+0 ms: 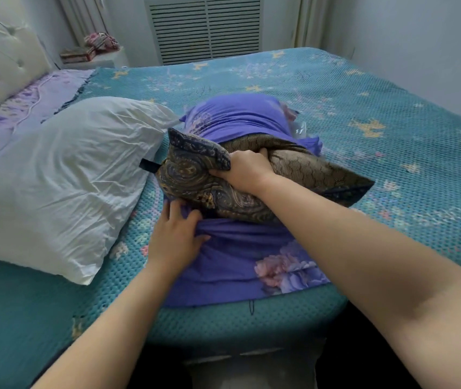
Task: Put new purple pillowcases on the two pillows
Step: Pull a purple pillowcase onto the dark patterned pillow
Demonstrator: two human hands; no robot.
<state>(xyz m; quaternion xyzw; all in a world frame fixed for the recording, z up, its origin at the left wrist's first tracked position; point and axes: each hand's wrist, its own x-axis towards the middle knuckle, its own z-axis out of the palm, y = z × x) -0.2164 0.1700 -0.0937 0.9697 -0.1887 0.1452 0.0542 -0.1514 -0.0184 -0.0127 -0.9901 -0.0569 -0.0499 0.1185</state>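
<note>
A dark paisley-patterned pillow (195, 181) lies across the bed, its far half covered by a purple floral pillowcase (237, 116). My right hand (244, 171) grips the near edge of this pillow. The lower part of the purple pillowcase (237, 262) spreads flat under the pillow towards me. My left hand (174, 234) grips the bunched purple fabric just below the pillow's near left corner. A second pillow (63, 178), white and bare, lies to the left on the bed.
The bed has a teal knitted cover (392, 113). A tufted white headboard (2, 57) stands at the far left, with a lilac sheet (27, 108) below it. A nightstand with folded items (91, 51) sits behind. A louvred radiator cover (206, 29) faces me.
</note>
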